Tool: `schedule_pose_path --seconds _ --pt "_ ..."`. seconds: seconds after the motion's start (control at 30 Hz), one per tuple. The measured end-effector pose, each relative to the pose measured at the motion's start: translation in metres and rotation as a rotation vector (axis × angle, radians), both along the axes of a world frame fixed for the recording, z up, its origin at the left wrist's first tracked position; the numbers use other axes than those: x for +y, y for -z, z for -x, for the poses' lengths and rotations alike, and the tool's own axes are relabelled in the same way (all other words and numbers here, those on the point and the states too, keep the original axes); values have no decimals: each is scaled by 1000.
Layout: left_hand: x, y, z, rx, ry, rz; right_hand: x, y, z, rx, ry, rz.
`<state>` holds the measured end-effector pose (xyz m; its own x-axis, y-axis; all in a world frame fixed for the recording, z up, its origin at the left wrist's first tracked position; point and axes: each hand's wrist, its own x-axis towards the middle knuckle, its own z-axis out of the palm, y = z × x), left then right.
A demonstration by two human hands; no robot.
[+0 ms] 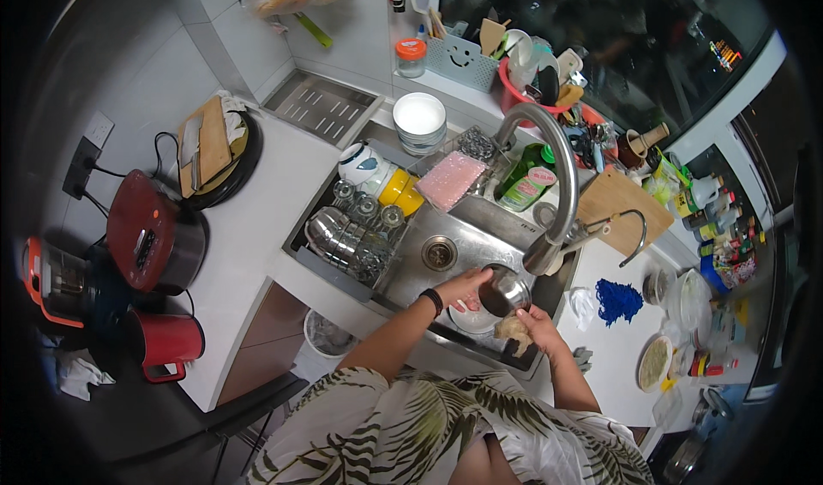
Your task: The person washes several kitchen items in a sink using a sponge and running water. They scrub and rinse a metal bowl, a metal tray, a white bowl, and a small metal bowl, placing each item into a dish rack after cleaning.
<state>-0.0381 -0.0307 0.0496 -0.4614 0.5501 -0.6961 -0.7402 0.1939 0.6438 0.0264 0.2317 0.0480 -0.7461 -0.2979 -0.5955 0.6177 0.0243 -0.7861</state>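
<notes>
Over the stainless steel sink (418, 260), my left hand (464, 290) grips the left rim of a stainless steel bowl (505, 291), which is tilted with its dark inside showing. My right hand (539, 327) is at the bowl's lower right side and holds a tan loofah-like scrubber (513, 334). Below the bowl, a white dish (474, 319) lies in the sink, partly hidden by it. The faucet (566, 163) arches over from behind, its head just above and to the right of the bowl. The sink drain (440, 253) shows to the left.
A rack of glasses (366, 207) and steel bowls (334, 234) fills the sink's left side. Stacked white bowls (419, 121), a pink sponge cloth (452, 179) and a green dish soap bottle (528, 176) stand behind. A cutting board (624, 208) and blue mesh scrubber (618, 301) are right.
</notes>
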Motion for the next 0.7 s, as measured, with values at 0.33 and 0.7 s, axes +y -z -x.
schedule_pose_path --seconds 0.33,0.7 --pt "-41 3 -58 664 -542 122 -91 -38 -1 14 -178 -43" --pt "-202 -68 -22 1160 -465 565 -228 -66 88 179 -370 38"
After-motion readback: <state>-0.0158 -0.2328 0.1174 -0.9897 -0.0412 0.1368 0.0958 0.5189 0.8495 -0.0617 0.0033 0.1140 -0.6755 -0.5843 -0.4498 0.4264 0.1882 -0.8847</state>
